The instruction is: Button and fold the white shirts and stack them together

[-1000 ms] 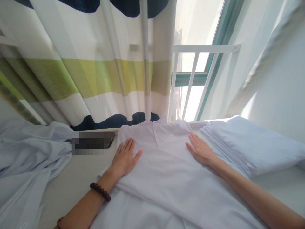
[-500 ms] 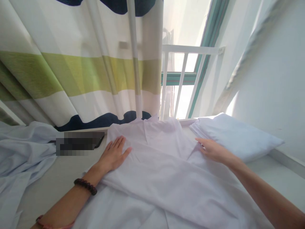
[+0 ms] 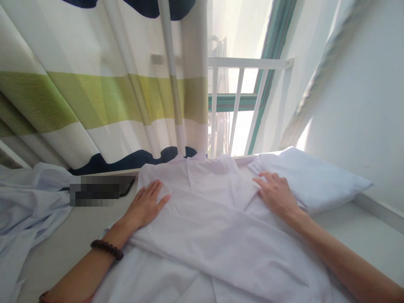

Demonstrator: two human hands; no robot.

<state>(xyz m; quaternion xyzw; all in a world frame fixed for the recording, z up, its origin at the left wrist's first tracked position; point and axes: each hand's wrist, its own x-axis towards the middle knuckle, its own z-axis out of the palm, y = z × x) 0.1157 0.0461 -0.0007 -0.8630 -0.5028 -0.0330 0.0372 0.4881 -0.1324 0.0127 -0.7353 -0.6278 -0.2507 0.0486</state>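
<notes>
Garment [image 3: 202,235], white, spread out in the middle. Left grip [image 3: 144,206] released, laid flat upon it. Right grip [image 3: 277,194] half curled at its right edge, near folded pile [image 3: 318,176]; pinching or not, impossible to say. Farther, striped curtain [image 3: 120,101].

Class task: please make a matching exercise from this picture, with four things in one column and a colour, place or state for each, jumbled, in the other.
Things
1. Curtain
2. Bracelet
3. Left hand
4. Folded white cloth

Descriptions
A. Dark beads, worn on the left arm
B. Lying to the right of the white garment
C. White, green and navy, hanging
D. Palm down on the white garment, thumb apart from the fingers

Right pairs: 1-C, 2-A, 3-D, 4-B
</notes>
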